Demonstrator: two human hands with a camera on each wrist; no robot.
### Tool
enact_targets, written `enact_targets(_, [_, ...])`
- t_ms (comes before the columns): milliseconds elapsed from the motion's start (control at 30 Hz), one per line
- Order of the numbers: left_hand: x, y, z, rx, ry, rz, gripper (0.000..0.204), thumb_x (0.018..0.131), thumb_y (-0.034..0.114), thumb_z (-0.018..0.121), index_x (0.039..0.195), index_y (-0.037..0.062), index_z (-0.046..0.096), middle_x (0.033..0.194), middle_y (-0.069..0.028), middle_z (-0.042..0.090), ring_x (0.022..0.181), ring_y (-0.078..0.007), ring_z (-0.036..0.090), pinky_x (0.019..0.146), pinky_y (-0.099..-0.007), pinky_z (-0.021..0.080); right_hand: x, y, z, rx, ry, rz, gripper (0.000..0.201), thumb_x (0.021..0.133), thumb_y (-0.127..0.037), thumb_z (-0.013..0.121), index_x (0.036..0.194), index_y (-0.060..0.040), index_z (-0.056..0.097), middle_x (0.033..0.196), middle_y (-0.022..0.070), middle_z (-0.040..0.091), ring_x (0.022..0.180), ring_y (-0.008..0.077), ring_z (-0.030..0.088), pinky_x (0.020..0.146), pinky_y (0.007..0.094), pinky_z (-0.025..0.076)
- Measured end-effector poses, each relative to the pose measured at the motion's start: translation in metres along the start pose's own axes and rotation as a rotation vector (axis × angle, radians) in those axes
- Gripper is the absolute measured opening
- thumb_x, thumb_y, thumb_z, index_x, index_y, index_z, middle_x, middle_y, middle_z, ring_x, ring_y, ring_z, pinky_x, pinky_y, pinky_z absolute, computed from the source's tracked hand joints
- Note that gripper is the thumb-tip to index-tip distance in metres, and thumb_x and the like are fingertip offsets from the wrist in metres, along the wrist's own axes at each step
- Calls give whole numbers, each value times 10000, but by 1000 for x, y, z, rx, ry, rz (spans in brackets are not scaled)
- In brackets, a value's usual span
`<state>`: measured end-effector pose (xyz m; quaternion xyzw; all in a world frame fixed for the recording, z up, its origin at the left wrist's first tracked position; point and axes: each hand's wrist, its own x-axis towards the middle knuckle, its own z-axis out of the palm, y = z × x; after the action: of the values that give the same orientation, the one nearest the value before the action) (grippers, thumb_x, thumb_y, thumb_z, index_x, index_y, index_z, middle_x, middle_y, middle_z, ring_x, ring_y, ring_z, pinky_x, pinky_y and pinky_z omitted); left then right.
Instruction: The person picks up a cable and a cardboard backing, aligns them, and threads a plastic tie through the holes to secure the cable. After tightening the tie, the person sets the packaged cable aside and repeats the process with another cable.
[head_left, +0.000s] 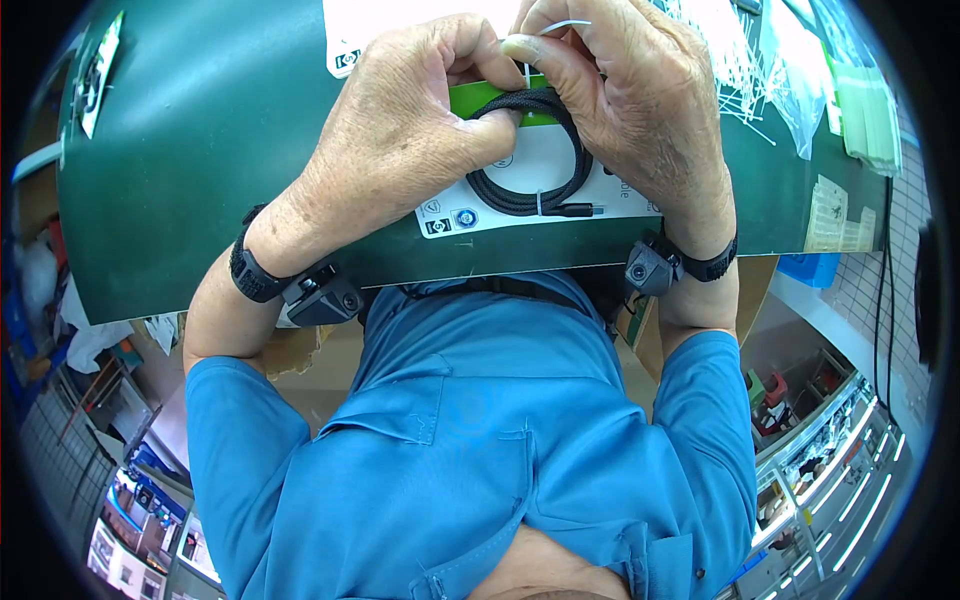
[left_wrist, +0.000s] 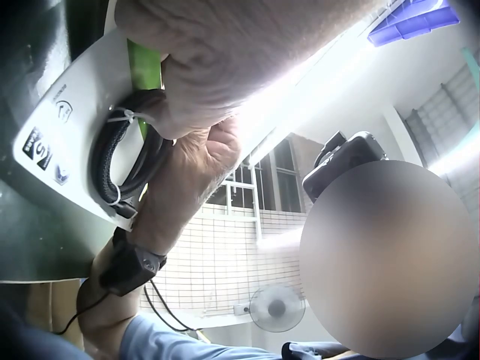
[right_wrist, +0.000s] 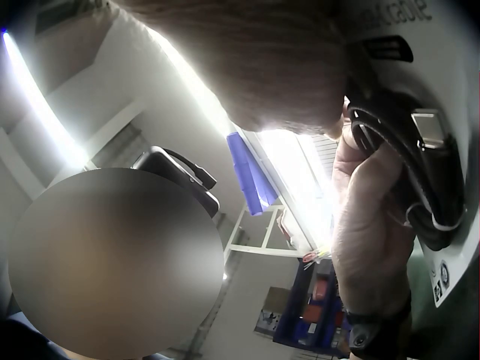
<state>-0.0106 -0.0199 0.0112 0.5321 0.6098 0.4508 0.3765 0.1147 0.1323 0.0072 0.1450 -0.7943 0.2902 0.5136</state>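
Observation:
A coiled black cable lies on a white and green card, with a white tie round its lower part beside the connector. The left hand holds the coil's upper left part against the card, its thumb over the cable. At the card's top edge the right hand pinches a white tie between thumb and fingers. Two ties show on the coil in the left wrist view. In the right wrist view the metal connector is near; the fingertips there are partly hidden.
Many loose white ties are spread at the back right of the green table, near clear plastic bags and a stack of green-edged cards. Another package lies far left; a white card is behind the left hand.

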Motion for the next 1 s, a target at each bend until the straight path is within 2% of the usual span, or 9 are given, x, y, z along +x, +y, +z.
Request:
enact_targets(333, [-2, -1, 6, -31, 36, -4, 191, 807, -52, 702, 986, -4, 657, 980, -34, 689, 986, -110, 677, 1045, -310, 531, -2, 1, 3, 67, 36, 59, 169, 871, -23, 745, 880, -19, 576, 781, 135, 613, 670, 329, 647, 584, 389, 507])
enact_targets(467, [-3, -1, 5, -45, 21, -3, 192, 808, -52, 704, 987, -3, 655, 978, -30, 681, 981, -105, 673, 1041, -301, 529, 5, -8, 0, 93, 39, 97, 159, 872, -17, 745, 869, -7, 587, 788, 135, 630, 677, 303, 656, 592, 373, 512])
enact_targets(567, [-2, -2, 3, -39, 12, 3, 193, 810, -51, 704, 988, 0, 651, 967, -22, 672, 977, -99, 668, 1032, -293, 531, 30, -45, -19, -160, -345, 681, 150, 862, -24, 769, 864, 10, 623, 785, 135, 645, 671, 267, 656, 588, 350, 507])
enact_targets(667, [-1, -1, 2, -19, 16, 24, 192, 813, -50, 704, 989, 4, 647, 952, -10, 661, 973, -91, 662, 1015, -282, 536, 35, -47, -22, -92, -335, 701, 129, 855, -39, 784, 886, 14, 672, 780, 132, 652, 667, 247, 656, 590, 339, 504])
enact_targets(800, [-1, 2, 1, -135, 68, -16, 192, 819, -44, 705, 991, 13, 641, 938, 6, 650, 968, -76, 654, 980, -266, 542, 42, -56, -24, -67, -324, 744, 138, 836, -69, 812, 921, 3, 730, 769, 121, 662, 663, 227, 656, 601, 322, 509])
enact_targets(867, [-1, 3, -6, -88, 29, -44, 190, 823, -40, 706, 991, 16, 637, 934, 11, 646, 969, -65, 648, 961, -256, 545, 40, -53, -26, -69, -328, 756, 150, 829, -80, 822, 934, -4, 747, 764, 116, 664, 662, 221, 656, 606, 316, 513])
enact_targets(967, [0, 3, -11, -81, 12, -75, 187, 828, -40, 709, 990, 19, 636, 931, 13, 646, 974, -57, 645, 944, -246, 546, 22, -38, -33, -134, -411, 361, 240, 834, -64, 815, 1063, -8, 771, 916, 111, 759, 784, 197, 726, 705, 298, 588])
enact_targets(1000, [0, 3, -12, -96, 1, -92, 187, 830, -41, 712, 989, 20, 636, 929, 12, 646, 979, -55, 644, 937, -241, 546, 22, -39, -34, -129, -417, 355, 240, 834, -64, 815, 1063, -8, 771, 916, 111, 759, 784, 197, 726, 705, 298, 588])
